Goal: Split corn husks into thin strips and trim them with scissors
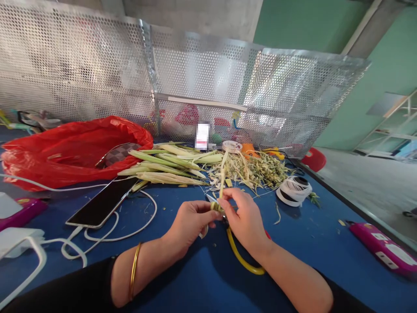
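Observation:
Both hands meet above the blue table, working a pale yellow-green leaf strip (222, 180) that looks like husk. My left hand (189, 224) is closed, pinching a small coiled part of the strip between thumb and fingers. My right hand (246, 221) pinches the same strip just above the coil, and its free end stands up toward the pile behind. Under the hands lie scissors with a yellow handle (243, 260); a blade tip shows beside the fingers, the rest is partly covered by my right hand. Beyond lie long green-white husk leaves (169, 163).
Dry plant shreds (249, 169) are heaped behind the hands. A roll of white tape (294, 190) stands right. At left are a red plastic bag (74, 148), a phone (100, 204) with a looping white cable, and a white charger (21, 241). A magenta power strip (382, 248) lies far right.

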A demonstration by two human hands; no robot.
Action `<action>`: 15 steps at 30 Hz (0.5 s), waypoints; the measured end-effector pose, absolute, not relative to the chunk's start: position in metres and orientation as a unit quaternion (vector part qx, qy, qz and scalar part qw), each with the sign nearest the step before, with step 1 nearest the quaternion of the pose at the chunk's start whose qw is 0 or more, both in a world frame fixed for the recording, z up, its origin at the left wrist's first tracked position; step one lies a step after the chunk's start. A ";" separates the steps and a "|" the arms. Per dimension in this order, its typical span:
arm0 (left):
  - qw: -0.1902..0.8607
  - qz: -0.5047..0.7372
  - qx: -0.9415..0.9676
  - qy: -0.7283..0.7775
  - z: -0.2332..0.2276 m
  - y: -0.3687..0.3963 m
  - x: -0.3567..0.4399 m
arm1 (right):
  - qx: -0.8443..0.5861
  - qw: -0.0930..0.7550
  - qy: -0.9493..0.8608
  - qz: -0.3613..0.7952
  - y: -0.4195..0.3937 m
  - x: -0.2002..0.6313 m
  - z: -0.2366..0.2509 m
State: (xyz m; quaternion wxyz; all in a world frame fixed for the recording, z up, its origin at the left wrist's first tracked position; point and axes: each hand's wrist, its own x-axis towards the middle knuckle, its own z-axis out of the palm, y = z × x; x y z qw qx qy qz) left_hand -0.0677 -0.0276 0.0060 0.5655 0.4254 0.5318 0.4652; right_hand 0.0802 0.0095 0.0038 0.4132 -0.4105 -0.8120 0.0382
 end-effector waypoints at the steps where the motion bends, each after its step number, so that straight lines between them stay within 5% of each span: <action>1: 0.562 0.477 0.420 0.529 0.006 -0.027 -0.069 | -0.394 0.428 -0.813 0.015 0.010 0.082 0.006; 8: 0.577 0.533 0.369 0.497 0.011 -0.021 -0.078 | -0.329 0.370 -0.865 -0.083 0.012 0.092 0.019; 15: 0.554 0.533 0.382 0.513 0.006 -0.023 -0.075 | -0.302 0.344 -0.889 0.030 0.001 0.080 0.004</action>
